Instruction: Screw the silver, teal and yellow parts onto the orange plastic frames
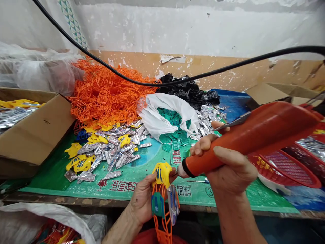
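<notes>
Over the green desk [50,176], the left grip [144,200] shuts on a plastic frame [160,176], the right grip [230,166] clamps an orange power tool [254,137], whose tip [179,171] could slip and cut fingers [173,175].

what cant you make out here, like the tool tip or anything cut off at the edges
Head view:
- Tip of the orange tool in the right hand: hidden by the left hand, so contact with the yellow plastic part is unclear.
- Lower end of the orange plastic lattice: cut off by the bottom edge.
- Metal blade: partly hidden by the orange tool.
- White sack: its contents are partly covered and cut off by the bottom edge.
</notes>
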Available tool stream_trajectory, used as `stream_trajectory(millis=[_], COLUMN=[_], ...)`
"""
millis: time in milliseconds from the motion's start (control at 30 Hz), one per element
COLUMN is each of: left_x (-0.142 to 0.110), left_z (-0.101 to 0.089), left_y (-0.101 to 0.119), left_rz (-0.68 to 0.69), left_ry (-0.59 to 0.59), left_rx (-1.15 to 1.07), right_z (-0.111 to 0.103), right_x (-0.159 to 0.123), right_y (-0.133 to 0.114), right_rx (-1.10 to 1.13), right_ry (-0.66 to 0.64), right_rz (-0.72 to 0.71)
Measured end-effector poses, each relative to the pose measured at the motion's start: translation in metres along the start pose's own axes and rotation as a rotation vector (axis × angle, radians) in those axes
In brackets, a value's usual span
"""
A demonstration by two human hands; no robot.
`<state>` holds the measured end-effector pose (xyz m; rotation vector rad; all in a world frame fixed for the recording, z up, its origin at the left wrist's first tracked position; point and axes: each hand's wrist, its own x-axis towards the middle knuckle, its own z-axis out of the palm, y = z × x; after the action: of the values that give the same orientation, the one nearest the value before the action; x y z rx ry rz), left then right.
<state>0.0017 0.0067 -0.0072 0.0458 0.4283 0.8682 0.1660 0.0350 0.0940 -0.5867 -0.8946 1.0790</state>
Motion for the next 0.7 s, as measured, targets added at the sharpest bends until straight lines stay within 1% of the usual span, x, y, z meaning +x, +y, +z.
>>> stream_trajectory(millis=[133,200,300,467,567,700], left_x=[-0.0012,-0.0012,-0.0004,0.0007,0.0008,-0.0004], left_z=[0.001,0.0016,0.0021,-0.001,-0.003,-0.0029], left_y=[0.0005,0.0001,-0.0014,-0.0033,-0.0039,-0.0048], left_rz=[-0.026,-0.012,0.023,0.021,0.033,0.018], left_ry=[0.019,0.037,0.096,0.17,0.172,0.126], left_rx=[0.009,-0.012,-0.024,0.017,0.015,0.004], right_z=[0.0006,0.0005,0.0002,-0.0007,-0.0011,-0.0005], right_x=[-0.0001,-0.0004,-0.0005,0.0,-0.0008,-0.0028], right_y=[0.0001,0.0,0.0,0.0004,0.0005,0.0005], right_rx=[-0.002,-0.006,-0.009,-0.013,-0.027,-0.068], right_ry=[0.002,-0.002,0.0,-0.001,0.002,0.024], right_rz=[-0.009,-0.01,-0.011,-0.02,-0.024,-0.019])
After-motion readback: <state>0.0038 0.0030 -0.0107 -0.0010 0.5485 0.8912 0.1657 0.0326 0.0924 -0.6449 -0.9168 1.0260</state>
